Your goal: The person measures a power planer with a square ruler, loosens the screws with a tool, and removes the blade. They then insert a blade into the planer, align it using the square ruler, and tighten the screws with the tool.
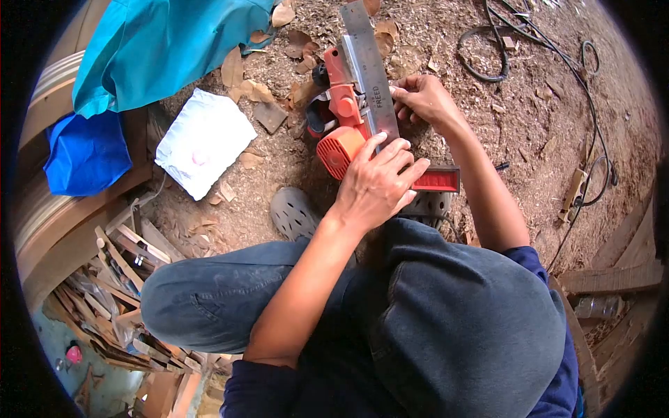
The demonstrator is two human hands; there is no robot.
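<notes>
An orange and black power tool (343,146) lies on its side over the ground, in front of the shoes. Along its metal face rests a steel ruler or square blade (376,87) marked "FREED", with a red handle (437,180) at its near end. My left hand (382,175) lies over the tool and the blade's near part, fingers spread and pressing on them. Beside the blade's right edge is my right hand (426,103), thumb and index finger brought together at the edge; what lies between them is too small to make out.
A black cable (591,115) winds over the wood shavings at the right. White paper (205,143), a blue bag (87,155) and teal cloth (164,52) are at the left. Wood offcuts (118,268) pile up at lower left. A grey shoe (291,211) is below the tool.
</notes>
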